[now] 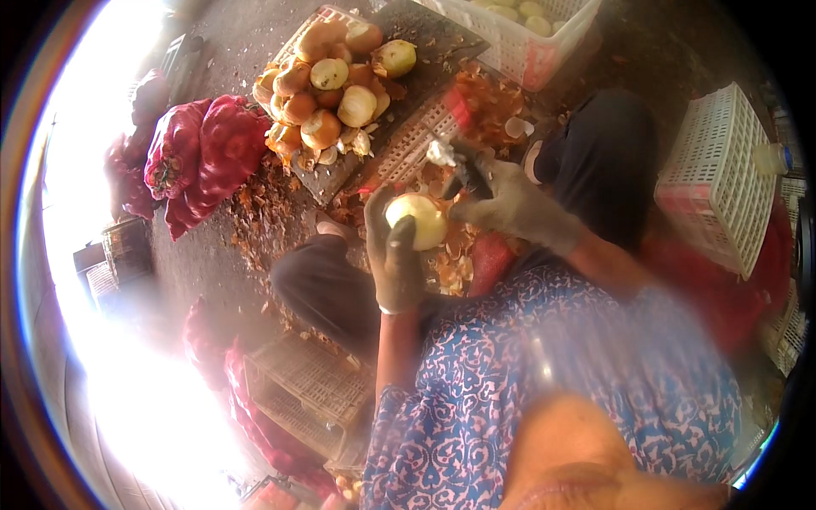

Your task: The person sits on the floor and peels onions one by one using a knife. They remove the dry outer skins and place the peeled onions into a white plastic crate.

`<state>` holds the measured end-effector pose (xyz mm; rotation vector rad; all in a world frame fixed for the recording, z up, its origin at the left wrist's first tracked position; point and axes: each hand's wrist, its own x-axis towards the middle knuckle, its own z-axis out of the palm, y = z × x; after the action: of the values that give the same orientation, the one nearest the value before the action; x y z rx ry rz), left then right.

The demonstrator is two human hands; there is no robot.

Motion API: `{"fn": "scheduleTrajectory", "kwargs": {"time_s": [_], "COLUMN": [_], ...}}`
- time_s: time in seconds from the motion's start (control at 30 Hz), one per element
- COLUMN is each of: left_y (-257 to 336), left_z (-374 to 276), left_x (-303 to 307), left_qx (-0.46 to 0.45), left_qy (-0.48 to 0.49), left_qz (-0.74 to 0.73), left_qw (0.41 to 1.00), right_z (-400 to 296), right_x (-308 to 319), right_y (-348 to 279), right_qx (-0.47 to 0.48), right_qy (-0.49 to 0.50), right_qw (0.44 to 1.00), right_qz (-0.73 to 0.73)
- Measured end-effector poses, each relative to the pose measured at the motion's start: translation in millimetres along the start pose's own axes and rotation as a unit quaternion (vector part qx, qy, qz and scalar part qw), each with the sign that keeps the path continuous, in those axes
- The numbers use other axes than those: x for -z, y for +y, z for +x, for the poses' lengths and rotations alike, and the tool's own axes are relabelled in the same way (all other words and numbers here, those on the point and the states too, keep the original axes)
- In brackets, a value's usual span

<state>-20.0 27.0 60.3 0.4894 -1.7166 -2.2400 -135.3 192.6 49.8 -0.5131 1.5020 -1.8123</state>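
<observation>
My left hand (395,255), in a grey-brown work glove, holds a peeled pale onion (417,220) between thumb and fingers. To its right, my gloved right hand (503,197) grips a small tool (441,153) that looks like a knife, with a whitish lump on it and a thin dark part pointing up. The right fingertips are close to the onion; whether they touch it I cannot tell. Beyond both hands lies a heap of onions (328,83), most in brown skins and a few cut or partly peeled. Below the hands are loose onion skins (452,271).
Red mesh sacks (213,150) lie at the left. At the top stands a white plastic crate (529,57) of peeled onions. Another white crate (717,182) is at the right, with a stacked crate (312,382) at lower left. A red-and-white basket (414,140) holds skins.
</observation>
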Motion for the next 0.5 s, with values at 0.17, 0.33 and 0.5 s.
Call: {"fn": "scheduleTrajectory", "kwargs": {"time_s": [0.17,0.33,0.5], "left_y": [-9.7,-18.9,-21.5], "left_z": [-1.2,-2.5,4.5], "left_x": [7.4,0.3,-2.3], "left_qx": [-0.065,-0.046,-0.079], "left_qy": [0.015,0.023,-0.014], "left_qz": [0.205,0.164,0.395], "left_qw": [0.977,0.985,0.915], "right_z": [5.5,-3.5,-1.1], "right_x": [-5.8,-8.1,0.5], "right_y": [21.0,-15.1,0.4], "right_qx": [0.104,-0.098,-0.073], "right_qy": [-0.008,-0.044,-0.001], "right_qw": [0.991,0.994,0.997], "right_qz": [-0.085,0.01,0.036]}}
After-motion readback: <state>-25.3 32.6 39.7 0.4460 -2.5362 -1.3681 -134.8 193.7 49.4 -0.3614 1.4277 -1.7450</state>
